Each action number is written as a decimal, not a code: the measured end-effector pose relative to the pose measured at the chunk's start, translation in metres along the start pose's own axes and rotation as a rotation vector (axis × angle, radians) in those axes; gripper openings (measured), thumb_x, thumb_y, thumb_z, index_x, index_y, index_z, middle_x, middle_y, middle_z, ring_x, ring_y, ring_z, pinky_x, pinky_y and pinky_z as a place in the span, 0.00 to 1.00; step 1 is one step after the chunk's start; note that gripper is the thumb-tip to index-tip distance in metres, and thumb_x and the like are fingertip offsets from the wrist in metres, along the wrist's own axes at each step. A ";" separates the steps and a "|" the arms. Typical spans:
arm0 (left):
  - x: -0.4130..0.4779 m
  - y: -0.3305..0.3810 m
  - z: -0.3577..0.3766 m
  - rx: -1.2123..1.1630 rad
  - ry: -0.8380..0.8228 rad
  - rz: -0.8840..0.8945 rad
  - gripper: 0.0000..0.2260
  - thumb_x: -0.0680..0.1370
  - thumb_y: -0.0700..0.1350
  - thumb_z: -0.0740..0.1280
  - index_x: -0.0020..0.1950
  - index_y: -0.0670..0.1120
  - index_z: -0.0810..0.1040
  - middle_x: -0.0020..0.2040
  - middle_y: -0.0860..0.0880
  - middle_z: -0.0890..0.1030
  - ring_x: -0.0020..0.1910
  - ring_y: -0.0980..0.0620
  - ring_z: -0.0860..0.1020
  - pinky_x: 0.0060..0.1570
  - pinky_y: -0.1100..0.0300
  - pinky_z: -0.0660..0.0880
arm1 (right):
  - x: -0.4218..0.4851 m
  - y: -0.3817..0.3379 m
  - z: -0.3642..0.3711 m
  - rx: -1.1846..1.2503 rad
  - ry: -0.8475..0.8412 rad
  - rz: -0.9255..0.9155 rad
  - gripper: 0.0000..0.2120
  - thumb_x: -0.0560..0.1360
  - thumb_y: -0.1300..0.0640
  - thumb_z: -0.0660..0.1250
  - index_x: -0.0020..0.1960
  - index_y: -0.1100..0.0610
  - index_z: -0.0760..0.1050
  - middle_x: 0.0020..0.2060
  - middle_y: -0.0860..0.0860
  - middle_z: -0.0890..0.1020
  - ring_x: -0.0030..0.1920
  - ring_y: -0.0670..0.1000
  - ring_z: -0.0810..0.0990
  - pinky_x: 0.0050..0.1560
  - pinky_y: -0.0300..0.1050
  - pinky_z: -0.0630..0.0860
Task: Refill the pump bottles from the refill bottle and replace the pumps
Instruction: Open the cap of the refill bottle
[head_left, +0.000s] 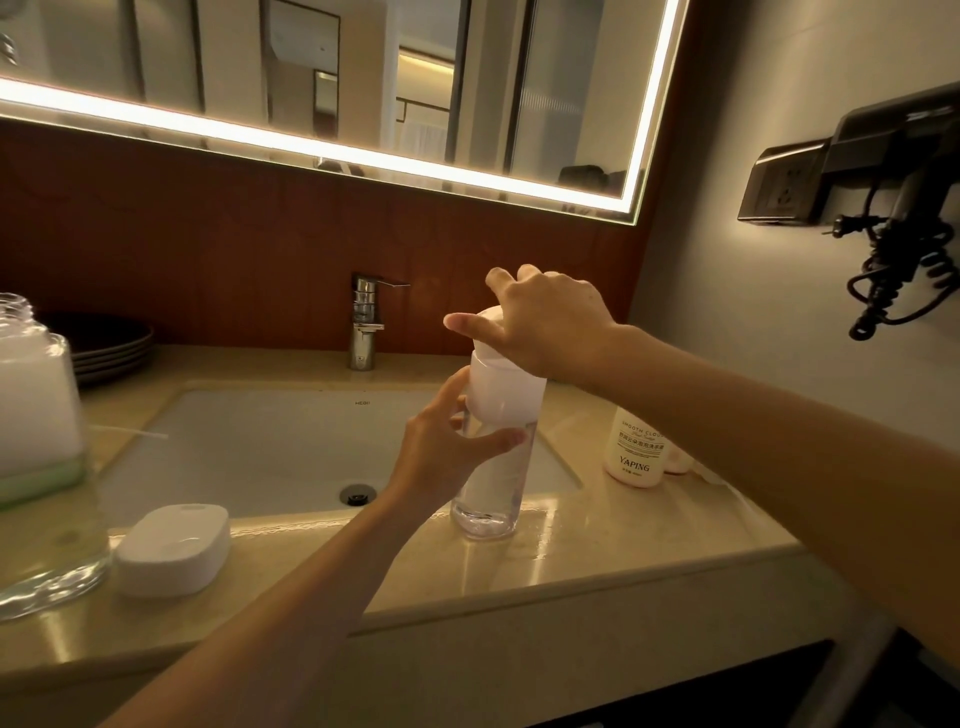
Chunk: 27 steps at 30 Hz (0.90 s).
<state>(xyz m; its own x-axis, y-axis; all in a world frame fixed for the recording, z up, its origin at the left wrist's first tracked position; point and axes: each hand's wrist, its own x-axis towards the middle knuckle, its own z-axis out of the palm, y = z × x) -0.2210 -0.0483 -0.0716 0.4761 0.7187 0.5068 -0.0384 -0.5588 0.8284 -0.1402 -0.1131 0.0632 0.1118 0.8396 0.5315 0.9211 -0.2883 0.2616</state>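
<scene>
White pump (506, 384), clear bottle (491, 499)

Beige stone surface (597, 561) with inset white sink (270, 447), chrome faucet (366, 327) behind, clear pump bottle (491, 499) upright at the sink's front-right corner, white refill bottle (636, 447) further right, white box (174, 551) front left, glass jar (47, 467) beside it, dark plates (111, 348) stacked behind.

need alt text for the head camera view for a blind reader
A person's left hand holds a clear bottle standing on a bathroom counter beside the sink, while the right hand grips its white pump from above. A white labelled bottle stands to its right.
</scene>
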 end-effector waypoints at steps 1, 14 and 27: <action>0.000 0.000 0.000 -0.003 0.000 0.000 0.35 0.66 0.54 0.75 0.69 0.57 0.64 0.61 0.50 0.76 0.58 0.49 0.75 0.52 0.58 0.73 | 0.000 0.000 0.001 0.019 -0.006 -0.009 0.32 0.75 0.33 0.50 0.69 0.53 0.63 0.61 0.54 0.74 0.60 0.55 0.74 0.56 0.53 0.71; 0.000 0.001 -0.001 0.010 0.004 0.007 0.34 0.66 0.52 0.75 0.69 0.56 0.64 0.60 0.50 0.76 0.57 0.49 0.75 0.54 0.55 0.74 | 0.000 0.000 -0.002 0.029 -0.027 0.023 0.30 0.75 0.33 0.49 0.65 0.54 0.68 0.51 0.52 0.77 0.48 0.52 0.75 0.42 0.44 0.68; 0.000 0.001 -0.001 -0.017 -0.006 0.001 0.34 0.65 0.54 0.74 0.68 0.58 0.65 0.59 0.51 0.76 0.56 0.50 0.75 0.46 0.62 0.73 | -0.002 -0.002 0.000 0.072 -0.126 0.076 0.31 0.74 0.33 0.52 0.69 0.52 0.64 0.65 0.56 0.67 0.64 0.58 0.68 0.58 0.54 0.70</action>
<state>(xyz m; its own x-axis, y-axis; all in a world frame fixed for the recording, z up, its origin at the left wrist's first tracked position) -0.2224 -0.0488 -0.0706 0.4814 0.7153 0.5066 -0.0545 -0.5524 0.8318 -0.1419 -0.1140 0.0621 0.2240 0.8689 0.4413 0.9320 -0.3234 0.1635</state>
